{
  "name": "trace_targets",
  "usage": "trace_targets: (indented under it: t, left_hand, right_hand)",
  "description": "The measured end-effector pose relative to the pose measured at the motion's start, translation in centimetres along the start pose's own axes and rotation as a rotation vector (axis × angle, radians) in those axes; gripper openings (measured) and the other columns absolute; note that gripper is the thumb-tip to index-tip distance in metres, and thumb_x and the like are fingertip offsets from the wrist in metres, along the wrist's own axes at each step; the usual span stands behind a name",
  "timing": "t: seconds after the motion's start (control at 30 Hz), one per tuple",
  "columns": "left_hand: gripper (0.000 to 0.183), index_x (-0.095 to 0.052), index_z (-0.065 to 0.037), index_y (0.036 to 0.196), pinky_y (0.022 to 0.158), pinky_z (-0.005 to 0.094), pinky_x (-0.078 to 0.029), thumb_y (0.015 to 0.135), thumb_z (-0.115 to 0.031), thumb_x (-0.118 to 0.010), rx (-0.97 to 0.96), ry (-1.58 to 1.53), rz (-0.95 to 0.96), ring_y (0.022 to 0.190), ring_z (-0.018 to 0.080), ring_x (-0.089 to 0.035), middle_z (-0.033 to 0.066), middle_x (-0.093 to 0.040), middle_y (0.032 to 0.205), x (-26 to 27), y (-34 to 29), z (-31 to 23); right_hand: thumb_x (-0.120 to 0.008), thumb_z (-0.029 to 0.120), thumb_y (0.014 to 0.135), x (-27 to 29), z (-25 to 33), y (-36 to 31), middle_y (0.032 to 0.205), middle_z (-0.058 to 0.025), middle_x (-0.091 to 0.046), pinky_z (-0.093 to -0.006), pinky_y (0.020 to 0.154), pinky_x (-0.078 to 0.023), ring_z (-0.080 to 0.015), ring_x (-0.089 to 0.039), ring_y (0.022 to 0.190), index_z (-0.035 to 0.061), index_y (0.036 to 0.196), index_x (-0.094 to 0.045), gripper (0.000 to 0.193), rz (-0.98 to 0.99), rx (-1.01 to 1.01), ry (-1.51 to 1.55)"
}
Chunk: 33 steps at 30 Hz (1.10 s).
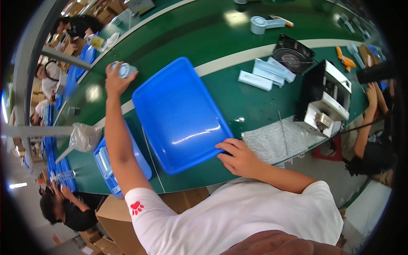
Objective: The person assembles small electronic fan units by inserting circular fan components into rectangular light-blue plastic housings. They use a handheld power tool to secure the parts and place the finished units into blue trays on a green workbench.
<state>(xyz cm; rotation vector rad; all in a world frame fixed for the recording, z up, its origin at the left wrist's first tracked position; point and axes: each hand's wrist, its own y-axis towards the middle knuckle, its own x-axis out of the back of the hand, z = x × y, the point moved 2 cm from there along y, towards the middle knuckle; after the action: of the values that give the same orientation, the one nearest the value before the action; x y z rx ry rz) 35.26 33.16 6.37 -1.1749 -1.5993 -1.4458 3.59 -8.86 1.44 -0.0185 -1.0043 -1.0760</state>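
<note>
Left hand [115, 82]: fingers grip pale-blue cup [124, 70], left of blue tray [178, 112]
Right hand [239, 158]: I see fingers clasping its rim

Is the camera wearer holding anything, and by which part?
The left hand holds a pale-blue plastic cylinder by its side. The right hand touches the blue plastic tray at the rim's right corner; whether it grips is unclear.

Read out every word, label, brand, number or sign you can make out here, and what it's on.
No word, brand or number is legible.
White sleeve: a red paw print, with no letters visible.
Blue tray: no lettering shows.
Black-and-white machine: any markings are too small to read.
</note>
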Motion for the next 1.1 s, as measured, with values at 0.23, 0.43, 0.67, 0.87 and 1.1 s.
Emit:
trace_targets:
  t: [0.23,0.43,0.67,0.87,1.1]
  left_hand:
    - [0.068,-0.071,-0.018,0.115,0.098,0.0468,-0.053,0.058,-0.047,-0.092,-0.394,-0.168,0.121,0.125,0.0407,-0.058,0.0195,-0.046,0.147,6.9,-8.1,-13.7]
    - [0.071,-0.073,-0.021,0.115,0.092,0.0480,-0.057,0.054,-0.050,-0.094,-0.466,-0.159,0.370,0.117,0.0400,-0.064,0.0177,-0.042,0.152,5.0,-19.2,-21.4]
    - [0.093,-0.059,-0.029,0.143,0.113,0.0607,-0.030,0.061,-0.060,-0.088,-0.517,-0.008,0.177,0.146,0.0488,-0.029,0.0207,-0.024,0.164,7.3,-22.6,-22.9]
    - [0.049,-0.065,-0.018,0.129,0.092,0.0460,-0.055,0.084,-0.033,-0.074,-0.053,0.066,0.024,0.115,0.0348,-0.063,0.0133,-0.066,0.123,10.1,-22.1,-14.1]
    - [0.033,-0.073,-0.014,0.115,0.098,0.0457,-0.055,0.083,-0.021,-0.070,0.581,0.636,0.549,0.119,0.0334,-0.065,0.0174,-0.068,0.126,10.5,-28.7,0.1]
  right_hand:
    - [-0.070,0.006,0.077,-0.4,1.1,-1.5,0.124,-0.0130,-0.060,-0.0411,0.097,-0.049,-0.0323,-0.053,0.118,-0.0002,0.097,-0.070,0.021,-0.043,-0.024,0.008]
    - [-0.073,0.008,0.077,0.0,2.8,-2.9,0.123,-0.0122,-0.062,-0.0455,0.097,-0.047,-0.0348,-0.054,0.116,0.0038,0.099,-0.070,0.022,-0.021,0.023,0.031]
    - [-0.077,0.008,0.076,3.8,2.0,-1.4,0.115,-0.0147,-0.064,-0.0483,0.091,-0.048,-0.0373,-0.059,0.106,0.0026,0.102,-0.069,0.029,-0.065,0.054,0.072]
    - [-0.080,0.009,0.075,1.6,1.3,-0.8,0.108,-0.0097,-0.064,-0.0464,0.093,-0.045,-0.0331,-0.057,0.109,0.0067,0.108,-0.073,0.034,0.035,0.174,-0.189]
    - [-0.080,0.007,0.073,0.6,0.4,-1.6,0.091,-0.0064,-0.061,-0.0438,0.089,-0.043,-0.0293,-0.057,0.103,0.0074,0.099,-0.077,0.026,-0.026,0.149,-0.184]
